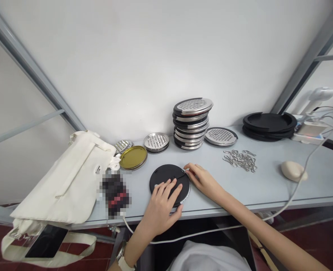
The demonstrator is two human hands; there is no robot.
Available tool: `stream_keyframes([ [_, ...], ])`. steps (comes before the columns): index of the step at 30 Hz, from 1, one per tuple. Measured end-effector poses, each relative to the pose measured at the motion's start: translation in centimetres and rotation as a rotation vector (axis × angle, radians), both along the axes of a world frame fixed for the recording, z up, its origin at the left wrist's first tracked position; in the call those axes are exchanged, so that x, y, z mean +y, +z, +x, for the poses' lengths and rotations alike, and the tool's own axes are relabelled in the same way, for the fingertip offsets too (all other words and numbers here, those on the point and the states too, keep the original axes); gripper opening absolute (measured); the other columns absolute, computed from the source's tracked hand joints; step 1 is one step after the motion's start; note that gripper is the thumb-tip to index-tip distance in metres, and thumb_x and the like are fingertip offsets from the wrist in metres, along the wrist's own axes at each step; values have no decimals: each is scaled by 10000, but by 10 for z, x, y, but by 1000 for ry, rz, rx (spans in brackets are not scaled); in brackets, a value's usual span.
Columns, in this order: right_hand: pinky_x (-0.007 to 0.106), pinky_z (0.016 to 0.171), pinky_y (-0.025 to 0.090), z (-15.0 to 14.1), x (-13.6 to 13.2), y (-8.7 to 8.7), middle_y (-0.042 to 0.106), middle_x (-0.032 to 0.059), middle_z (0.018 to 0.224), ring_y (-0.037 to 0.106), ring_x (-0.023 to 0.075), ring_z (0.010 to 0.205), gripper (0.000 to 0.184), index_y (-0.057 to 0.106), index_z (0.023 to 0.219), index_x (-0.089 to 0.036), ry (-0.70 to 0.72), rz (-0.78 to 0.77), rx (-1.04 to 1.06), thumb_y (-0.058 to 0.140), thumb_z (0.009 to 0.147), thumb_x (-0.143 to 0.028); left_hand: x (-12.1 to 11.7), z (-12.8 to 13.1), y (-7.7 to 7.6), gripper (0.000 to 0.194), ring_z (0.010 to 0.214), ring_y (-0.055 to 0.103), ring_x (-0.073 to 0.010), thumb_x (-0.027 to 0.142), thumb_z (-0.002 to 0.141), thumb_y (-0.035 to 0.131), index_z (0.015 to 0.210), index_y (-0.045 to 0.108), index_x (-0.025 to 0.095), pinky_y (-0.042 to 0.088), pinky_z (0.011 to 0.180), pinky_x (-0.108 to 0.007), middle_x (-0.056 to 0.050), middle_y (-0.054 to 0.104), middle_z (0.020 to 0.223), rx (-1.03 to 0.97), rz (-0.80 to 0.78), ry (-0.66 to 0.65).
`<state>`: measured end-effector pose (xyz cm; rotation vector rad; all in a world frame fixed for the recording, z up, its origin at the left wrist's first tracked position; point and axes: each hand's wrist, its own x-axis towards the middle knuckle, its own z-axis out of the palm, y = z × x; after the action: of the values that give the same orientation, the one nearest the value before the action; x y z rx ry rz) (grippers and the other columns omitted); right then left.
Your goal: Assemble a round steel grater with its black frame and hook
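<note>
On black disc (166, 174), fingers (166, 188) spread

It is bright, and the light is soft. The right hand (203, 182) makes only a faint shadow. The long grey metal bars (22, 56) bend near the edges, and a square, blocky blur (115, 194) hides one spot.

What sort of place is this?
Probably a small hand-assembly bench for kitchen graters: a stack of steel grater discs, a loose pile of metal hooks, and stacked black round bases.
</note>
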<state>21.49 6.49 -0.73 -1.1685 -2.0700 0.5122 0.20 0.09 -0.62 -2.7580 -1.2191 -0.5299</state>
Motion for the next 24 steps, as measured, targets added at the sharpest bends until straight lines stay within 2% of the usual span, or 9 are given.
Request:
stream_keyframes([
  [17, 331, 739, 475, -5, 3, -4, 597, 50, 855, 590, 207, 797, 171, 513, 1003, -225, 10, -7, -17, 344, 987, -205, 0, 1, 0, 559, 1333, 369, -278, 271, 897, 506, 1434, 374, 192, 332, 1065, -457, -97, 393, 1467, -2, -8, 6],
  [24, 335, 763, 489, -2, 3, -3, 649, 65, 937, 624, 209, 850, 194, 538, 1058, -234, 33, -23, 25, 361, 980, -217, 0, 0, 0, 557, 1325, 383, -279, 265, 897, 502, 1434, 371, 197, 343, 1055, -459, -102, 396, 1464, -3, 6, 2],
])
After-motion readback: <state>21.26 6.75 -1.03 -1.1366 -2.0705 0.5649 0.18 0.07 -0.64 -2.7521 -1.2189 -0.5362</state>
